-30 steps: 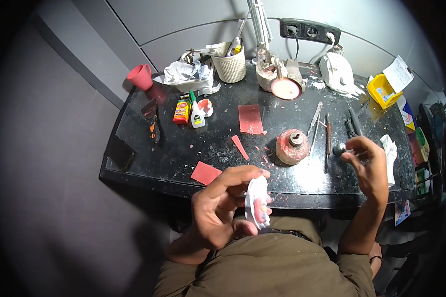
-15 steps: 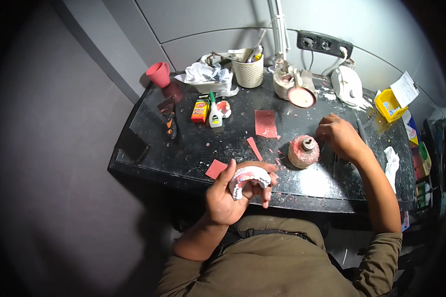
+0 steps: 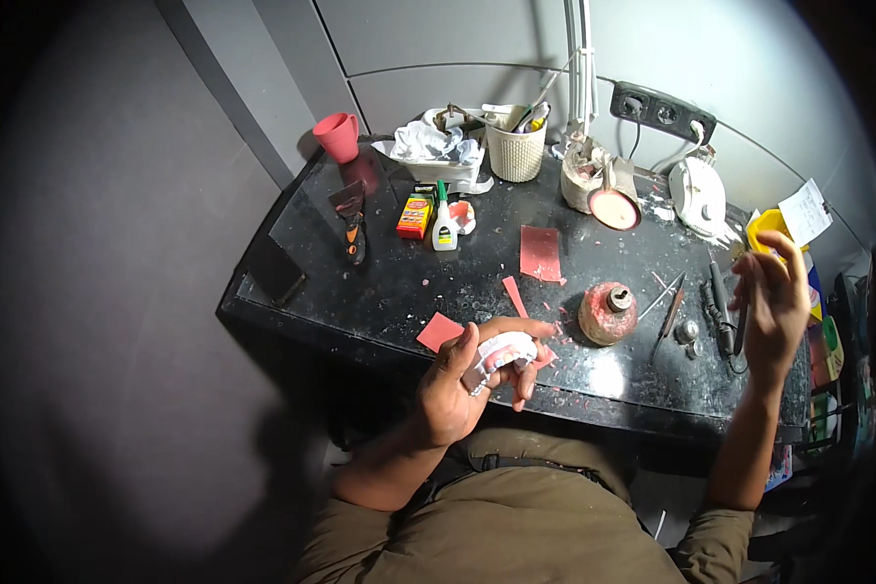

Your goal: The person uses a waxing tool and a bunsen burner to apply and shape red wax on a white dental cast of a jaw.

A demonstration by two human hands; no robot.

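Observation:
Near the table's front edge, my left hand cradles a white plaster dental cast with pink wax along its arch; the thumb is at its left side and the fingers wrap beneath. My right hand is raised over the table's right side with curled fingers. A slim dark shape shows beside its palm, but I cannot make out what it is. Left of that hand lie a dark handpiece with a coiled cord, a carving knife and small metal pieces. A wax-spattered burner stands between my hands.
Pink wax sheets and scraps lie mid-table. Behind are a glue bottle, a small box, a spatula, a pink mug, a woven cup and a round pan. A yellow bin sits far right.
My right hand has moved right and up from beside the burner, uncovering the tools there. The cast has tilted in my left hand. The whole view has shifted slightly.

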